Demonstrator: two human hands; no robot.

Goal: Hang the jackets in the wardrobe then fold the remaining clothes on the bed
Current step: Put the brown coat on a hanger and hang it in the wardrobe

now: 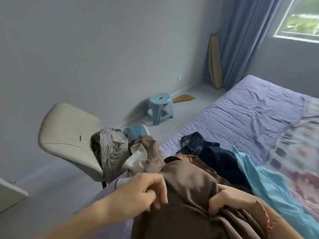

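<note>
A brown jacket (188,188) is bunched up in front of me over the near corner of the bed (250,118). My left hand (143,192) pinches its fabric at the left edge. My right hand (229,199) grips a fold of the same jacket lower right, partly wrapped by the cloth. Behind it on the bed lie dark blue jeans (195,144), a navy garment (224,161) and a light blue garment (264,183). The wardrobe is out of view.
A beige chair (69,135) stands left of the bed with a grey garment (110,149) and a white cloth (136,157) piled on its seat. A blue plastic stool (159,107) and a broom (183,98) sit by the wall. Curtains (245,40) hang near the window.
</note>
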